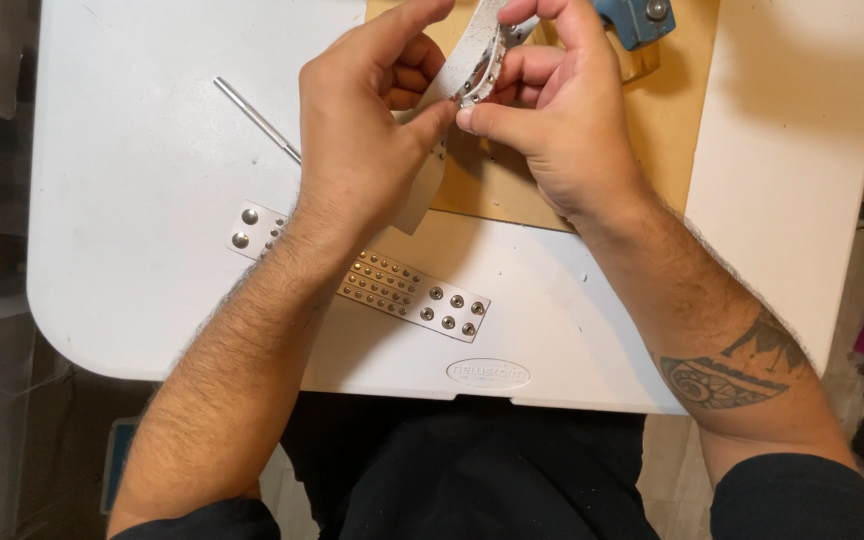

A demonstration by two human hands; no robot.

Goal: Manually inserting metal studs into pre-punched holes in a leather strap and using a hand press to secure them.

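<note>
Both my hands meet near the top middle over a white table [132, 220]. My left hand [367, 130] and my right hand [552, 110] pinch a bent white strap with small metal studs [477, 75] between thumbs and fingers. Its loose lower end [420, 200] hangs down under my left palm. A second white studded strap with snap buttons [422, 298] lies flat on the table, partly hidden under my left forearm, with its other end [250, 228] showing at the left.
A thin metal rod [257, 120] lies on the table left of my hands. A tan board [667, 120] sits under my right hand, with a blue metal tool [637, 18] at the top edge. Clutter stands on the floor at the right.
</note>
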